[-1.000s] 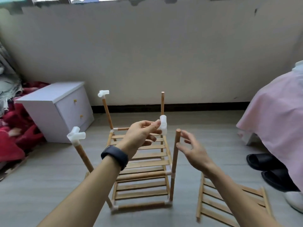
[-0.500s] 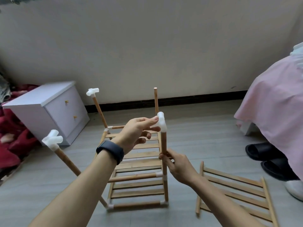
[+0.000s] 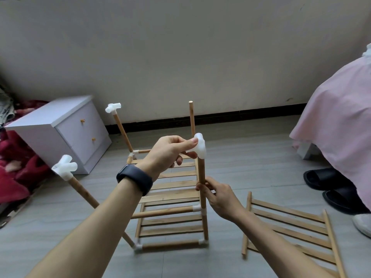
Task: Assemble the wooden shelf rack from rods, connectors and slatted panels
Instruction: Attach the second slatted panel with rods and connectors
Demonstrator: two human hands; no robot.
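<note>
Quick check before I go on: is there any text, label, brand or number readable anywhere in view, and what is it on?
None: no readable text in this view.
The connector in the left hand, the rod in the right hand, the loose panel and the cabinet show no marks.
The wristband is plain dark, with nothing on it.

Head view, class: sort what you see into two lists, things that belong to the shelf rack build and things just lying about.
Belongs to the job: left hand pinching the white connector; right hand gripping the upright rod under it; half-built rack; spare slatted panel beside it.

Lying about: white cabinet; black slippers; pink bedcover; red blanket.
</note>
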